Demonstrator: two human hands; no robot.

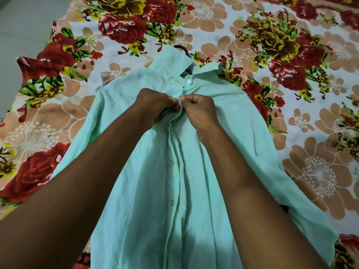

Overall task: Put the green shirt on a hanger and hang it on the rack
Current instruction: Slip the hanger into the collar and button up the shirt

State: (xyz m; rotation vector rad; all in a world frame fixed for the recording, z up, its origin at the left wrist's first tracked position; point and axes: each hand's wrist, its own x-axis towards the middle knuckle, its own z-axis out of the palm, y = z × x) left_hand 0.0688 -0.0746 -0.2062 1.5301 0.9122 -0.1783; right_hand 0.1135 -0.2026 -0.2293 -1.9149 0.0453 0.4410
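Observation:
The light green shirt (180,191) lies front side up on a flowered bedsheet, collar pointing away from me. A black hanger (183,49) sits inside it; only its hook shows above the collar, and a short black piece shows in the collar opening. My left hand (155,105) and my right hand (200,111) meet at the front placket just below the white top button (189,81). Both hands pinch the two edges of the shirt front together. Lower buttons run down the placket between my forearms.
The flowered bedsheet (291,94) covers the bed on all sides of the shirt. A strip of grey floor (23,26) shows at the upper left, beyond the bed's edge. No rack is in view.

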